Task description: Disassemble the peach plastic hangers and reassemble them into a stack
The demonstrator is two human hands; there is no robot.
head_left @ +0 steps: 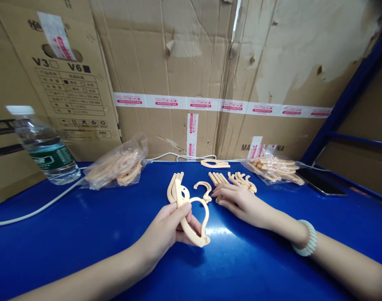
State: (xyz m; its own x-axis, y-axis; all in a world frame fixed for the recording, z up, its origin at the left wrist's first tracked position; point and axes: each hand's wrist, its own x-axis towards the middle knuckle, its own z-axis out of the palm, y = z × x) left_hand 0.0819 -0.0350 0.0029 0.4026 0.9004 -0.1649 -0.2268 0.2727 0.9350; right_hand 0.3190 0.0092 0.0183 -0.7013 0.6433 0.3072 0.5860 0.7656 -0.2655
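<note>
My left hand [175, 223] is closed round a cream plastic folding-hanger piece [191, 231], a curved arm with a hook part joined to it, raised above the blue table. My right hand [241, 202] reaches over a row of cream hanger arms [219, 177], fingers stretched and slightly bent, with the fingertips at the pieces; its palm covers part of them. A loose hanger hook [204, 189] lies between the two hands. Behind my left hand rest several more curved hanger arms [172, 188]. Several hooks [245, 182] are heaped just beyond my right hand.
A folded hanger [215, 163] lies at the table's back. Clear bags of hanger pieces stand left [115, 167] and right [274, 165]. A water bottle [47, 146], a phone [321, 182] and a white cable [37, 213] are also on the blue table [84, 251]. Cardboard [166, 75] walls the back.
</note>
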